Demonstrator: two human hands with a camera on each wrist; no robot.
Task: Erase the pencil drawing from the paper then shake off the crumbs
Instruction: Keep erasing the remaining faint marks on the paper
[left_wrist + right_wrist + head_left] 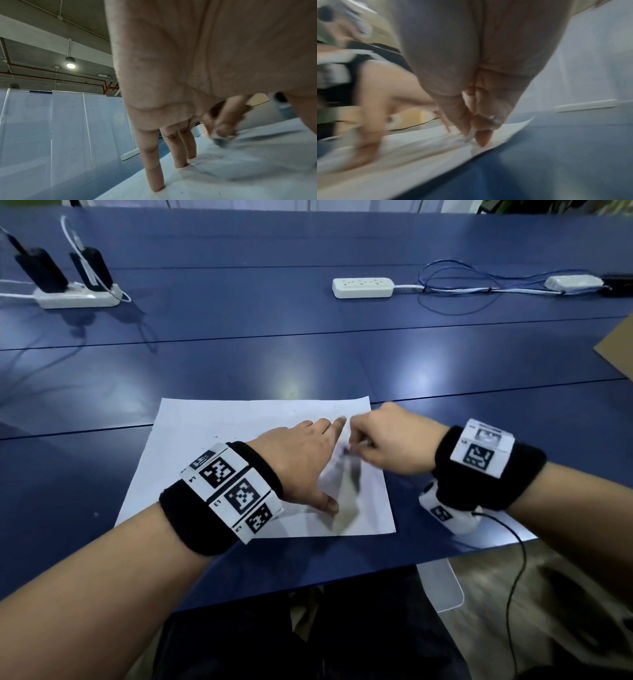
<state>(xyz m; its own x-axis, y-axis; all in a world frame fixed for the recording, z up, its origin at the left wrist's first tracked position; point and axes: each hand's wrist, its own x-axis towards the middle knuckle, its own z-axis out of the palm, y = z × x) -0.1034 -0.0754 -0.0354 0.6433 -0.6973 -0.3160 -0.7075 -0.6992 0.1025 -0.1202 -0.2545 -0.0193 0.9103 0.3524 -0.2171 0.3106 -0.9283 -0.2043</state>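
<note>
White paper point(212, 446) flat on table, crumbs point(216, 436) scattered.

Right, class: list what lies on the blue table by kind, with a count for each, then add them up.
Sheets of paper: 1
White power strips: 2
Black chargers plugged into the left strip: 2
Small white box on the cable: 1
Erasers pinched in the right hand: 1
Total: 7
</note>
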